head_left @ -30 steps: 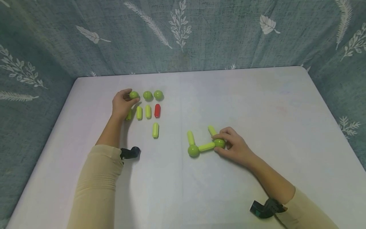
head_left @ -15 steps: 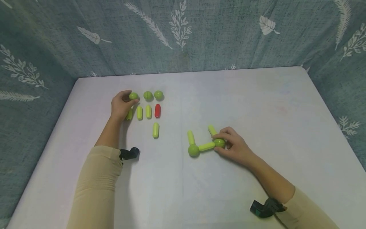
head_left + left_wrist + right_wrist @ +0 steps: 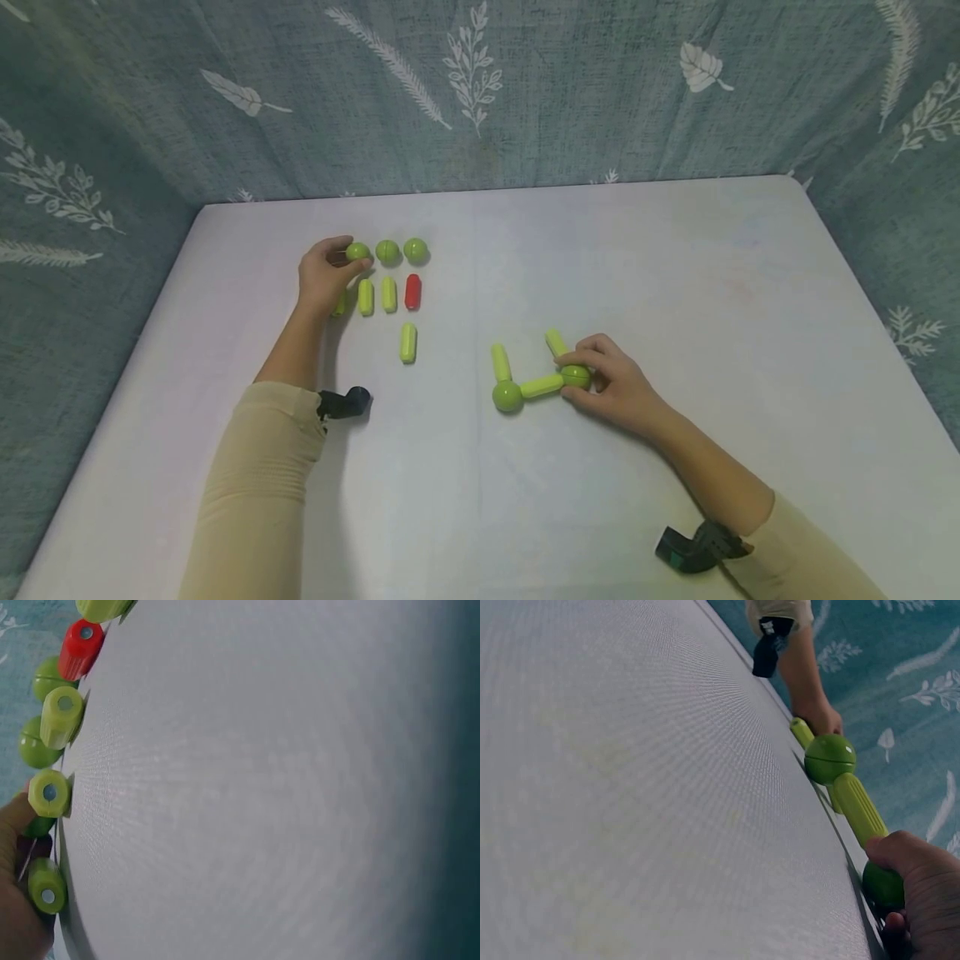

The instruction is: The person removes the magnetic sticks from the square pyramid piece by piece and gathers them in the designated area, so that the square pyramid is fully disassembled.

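Note:
At the far left of the table, my left hand (image 3: 322, 277) pinches a green ball (image 3: 357, 252) between thumb and fingers. Two more green balls (image 3: 416, 250) sit just right of it in a row. My right hand (image 3: 618, 387) holds the right-hand ball (image 3: 576, 377) of a joined piece of yellow-green magnetic rods and balls. A rod (image 3: 542, 386) links that ball to another ball (image 3: 507, 396), and each ball has one more rod pointing away from me. In the right wrist view, my thumb presses near where the linking rod (image 3: 861, 808) meets the held ball (image 3: 883, 885).
Below the loose balls lie several yellow-green rods (image 3: 365, 297) and one red rod (image 3: 413, 292). A single rod (image 3: 408, 343) lies nearer to me. Metal-coloured discs show on the rod ends in the left wrist view. A patterned curtain (image 3: 570, 92) stands behind the white table (image 3: 675, 250).
My left hand has shifted slightly to the right with its ball, closer to the other two loose balls. The right hand and the joined piece have stayed in place.

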The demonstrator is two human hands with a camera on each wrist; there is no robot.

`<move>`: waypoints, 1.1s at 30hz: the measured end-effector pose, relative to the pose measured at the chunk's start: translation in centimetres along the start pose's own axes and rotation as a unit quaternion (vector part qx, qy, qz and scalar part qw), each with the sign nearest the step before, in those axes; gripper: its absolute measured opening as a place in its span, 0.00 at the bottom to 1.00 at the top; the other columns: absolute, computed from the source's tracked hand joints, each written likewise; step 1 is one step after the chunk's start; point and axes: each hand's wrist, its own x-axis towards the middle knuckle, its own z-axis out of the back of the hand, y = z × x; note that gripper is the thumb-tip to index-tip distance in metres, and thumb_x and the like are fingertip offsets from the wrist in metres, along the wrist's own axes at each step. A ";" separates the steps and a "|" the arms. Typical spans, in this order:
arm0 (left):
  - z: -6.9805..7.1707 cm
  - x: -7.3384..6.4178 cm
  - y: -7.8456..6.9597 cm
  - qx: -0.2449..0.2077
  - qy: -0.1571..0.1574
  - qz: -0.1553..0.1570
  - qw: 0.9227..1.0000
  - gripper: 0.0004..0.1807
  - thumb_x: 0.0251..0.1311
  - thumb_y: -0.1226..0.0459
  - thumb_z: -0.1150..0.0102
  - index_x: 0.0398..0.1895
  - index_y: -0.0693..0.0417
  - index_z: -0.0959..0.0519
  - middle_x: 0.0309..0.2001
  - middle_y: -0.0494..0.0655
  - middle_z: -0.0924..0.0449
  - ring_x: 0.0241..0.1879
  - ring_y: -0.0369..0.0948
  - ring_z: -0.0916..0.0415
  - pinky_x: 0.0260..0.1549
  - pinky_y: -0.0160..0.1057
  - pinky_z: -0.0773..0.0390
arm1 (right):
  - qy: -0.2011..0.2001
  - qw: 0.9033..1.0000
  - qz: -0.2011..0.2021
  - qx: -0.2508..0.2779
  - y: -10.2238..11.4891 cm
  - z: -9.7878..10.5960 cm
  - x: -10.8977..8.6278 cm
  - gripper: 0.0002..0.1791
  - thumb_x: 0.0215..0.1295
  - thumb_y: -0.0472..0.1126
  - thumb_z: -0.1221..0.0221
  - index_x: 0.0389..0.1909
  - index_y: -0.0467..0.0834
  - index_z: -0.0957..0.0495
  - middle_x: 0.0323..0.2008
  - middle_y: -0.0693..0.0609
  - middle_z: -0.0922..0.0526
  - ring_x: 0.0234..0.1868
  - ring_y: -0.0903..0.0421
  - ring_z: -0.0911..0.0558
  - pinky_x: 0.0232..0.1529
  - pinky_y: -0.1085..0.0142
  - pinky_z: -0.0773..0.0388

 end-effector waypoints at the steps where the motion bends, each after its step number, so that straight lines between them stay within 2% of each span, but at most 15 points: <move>1: 0.1 -0.1 0.0 -0.001 -0.001 0.002 1.000 0.33 0.57 0.59 0.36 0.65 0.56 0.34 0.62 0.56 0.31 0.62 0.49 0.32 0.61 0.43 0.33 | 0.000 1.000 0.001 0.000 0.0 0.0 0.0 0.20 0.47 0.30 0.31 0.44 0.41 0.19 0.40 0.50 0.29 0.31 0.62 0.32 0.25 0.73 0.30; 8: 0.7 -0.5 0.4 0.009 -0.002 -0.001 1.000 0.35 0.57 0.56 0.36 0.67 0.54 0.37 0.64 0.55 0.34 0.63 0.50 0.33 0.61 0.44 0.33 | 0.004 1.000 -0.006 -0.007 0.5 -0.1 0.1 0.20 0.48 0.30 0.31 0.45 0.41 0.19 0.40 0.49 0.29 0.31 0.61 0.31 0.25 0.73 0.29; 12: 1.3 -0.9 0.6 0.009 -0.015 -0.002 1.000 0.38 0.56 0.55 0.35 0.68 0.52 0.38 0.67 0.53 0.39 0.65 0.49 0.37 0.62 0.44 0.33 | 0.013 1.000 -0.013 -0.014 0.6 -0.1 0.2 0.20 0.48 0.30 0.31 0.46 0.41 0.19 0.40 0.49 0.29 0.31 0.62 0.31 0.26 0.73 0.29; 15: 1.6 -1.4 0.7 0.007 -0.024 -0.016 1.000 0.37 0.56 0.56 0.35 0.68 0.52 0.37 0.67 0.51 0.38 0.66 0.47 0.38 0.62 0.42 0.35 | 0.014 1.000 -0.013 -0.020 0.5 0.0 0.3 0.20 0.48 0.31 0.31 0.46 0.41 0.20 0.41 0.50 0.29 0.32 0.63 0.31 0.27 0.73 0.28; 18: 1.6 -1.9 0.9 0.002 -0.033 -0.043 0.999 0.35 0.55 0.56 0.34 0.67 0.51 0.35 0.66 0.49 0.35 0.65 0.45 0.37 0.62 0.41 0.35 | 0.011 1.000 -0.010 -0.024 0.4 0.1 0.2 0.20 0.48 0.32 0.31 0.46 0.41 0.20 0.41 0.50 0.29 0.32 0.63 0.31 0.27 0.72 0.28; 22: 0.8 -3.3 0.8 -0.010 -0.046 -0.077 0.996 0.33 0.56 0.58 0.35 0.65 0.51 0.33 0.63 0.49 0.31 0.63 0.44 0.35 0.61 0.40 0.35 | 0.010 1.000 -0.009 -0.024 0.4 0.2 0.2 0.20 0.48 0.32 0.31 0.46 0.41 0.20 0.41 0.50 0.29 0.32 0.63 0.31 0.27 0.72 0.27; 25: -0.1 -5.3 -0.2 -0.017 -0.042 -0.094 0.995 0.30 0.57 0.60 0.36 0.63 0.54 0.31 0.60 0.51 0.28 0.60 0.45 0.31 0.59 0.41 0.32 | 0.011 1.000 -0.013 -0.024 0.4 0.2 0.1 0.20 0.48 0.32 0.31 0.46 0.41 0.20 0.41 0.50 0.29 0.31 0.63 0.31 0.27 0.72 0.28; 28: -1.1 -7.7 -1.5 -0.037 -0.006 -0.123 0.992 0.27 0.57 0.64 0.36 0.60 0.58 0.29 0.56 0.53 0.25 0.55 0.47 0.28 0.57 0.43 0.30 | 0.011 1.000 -0.015 -0.023 0.4 0.1 0.0 0.20 0.48 0.32 0.31 0.45 0.41 0.19 0.41 0.50 0.29 0.31 0.63 0.31 0.27 0.72 0.28; 31: -2.4 -10.0 -2.7 -0.056 0.057 -0.154 0.985 0.24 0.56 0.67 0.36 0.58 0.62 0.28 0.53 0.55 0.23 0.51 0.48 0.25 0.52 0.45 0.27 | 0.007 1.000 -0.012 -0.018 0.5 0.1 0.0 0.20 0.47 0.32 0.30 0.45 0.41 0.19 0.40 0.50 0.28 0.32 0.63 0.31 0.27 0.72 0.28; 33: -3.4 -11.4 -3.4 -0.059 0.105 -0.158 0.980 0.24 0.57 0.67 0.36 0.57 0.62 0.28 0.50 0.55 0.22 0.48 0.47 0.24 0.50 0.46 0.25 | 0.003 1.000 -0.008 -0.015 0.5 0.0 0.0 0.21 0.47 0.32 0.30 0.45 0.41 0.19 0.40 0.50 0.28 0.32 0.63 0.31 0.27 0.72 0.28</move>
